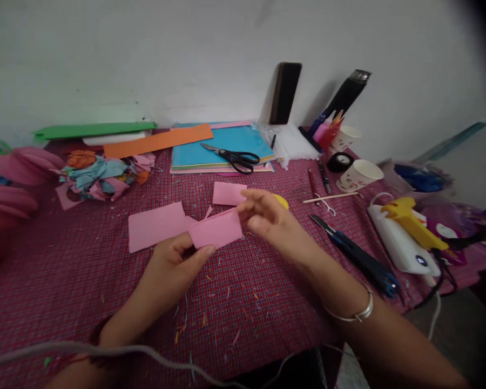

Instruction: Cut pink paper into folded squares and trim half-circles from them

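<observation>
A small pink paper rectangle (216,229) is pinched between the thumb and fingers of my left hand (179,265), held above the checked cloth. At its right end is my right hand (269,219), fingers curved and apart; whether they touch the paper's edge is hard to make out. Left of the held piece lies a larger pink paper sheet (154,224), partly behind my left hand. Just beyond the held piece, another small pink paper (228,193) lies flat. A thin pink strip (209,212) shows between them.
Black scissors (237,158) rest on stacked coloured sheets (186,156) at the back. Paper scraps (101,175) are heaped at left. On the right are a box cutter (356,256), a yellow glue gun (415,221) and a paper cup (360,175). A cable (146,351) crosses in front.
</observation>
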Action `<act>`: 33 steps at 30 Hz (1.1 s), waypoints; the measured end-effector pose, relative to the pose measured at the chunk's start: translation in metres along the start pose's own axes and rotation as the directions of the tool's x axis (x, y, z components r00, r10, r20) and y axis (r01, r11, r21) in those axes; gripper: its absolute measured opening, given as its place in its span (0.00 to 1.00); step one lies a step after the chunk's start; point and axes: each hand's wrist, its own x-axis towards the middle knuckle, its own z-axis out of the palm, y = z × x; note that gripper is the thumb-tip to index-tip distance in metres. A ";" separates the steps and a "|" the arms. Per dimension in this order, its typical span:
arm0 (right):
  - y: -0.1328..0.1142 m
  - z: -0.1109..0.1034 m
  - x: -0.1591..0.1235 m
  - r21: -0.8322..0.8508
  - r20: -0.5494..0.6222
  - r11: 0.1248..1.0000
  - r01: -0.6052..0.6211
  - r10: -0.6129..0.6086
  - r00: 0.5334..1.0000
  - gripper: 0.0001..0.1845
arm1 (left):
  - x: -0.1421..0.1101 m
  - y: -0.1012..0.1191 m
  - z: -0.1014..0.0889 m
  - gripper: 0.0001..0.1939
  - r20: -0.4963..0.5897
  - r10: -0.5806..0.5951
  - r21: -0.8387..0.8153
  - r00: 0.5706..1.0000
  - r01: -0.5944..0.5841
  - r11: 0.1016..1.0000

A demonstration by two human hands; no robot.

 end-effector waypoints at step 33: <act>0.024 0.022 0.001 0.142 0.145 0.978 -0.154 0.133 0.980 0.21 | 0.003 -0.005 -0.019 0.33 0.014 -0.043 -0.322 0.999 0.045 0.946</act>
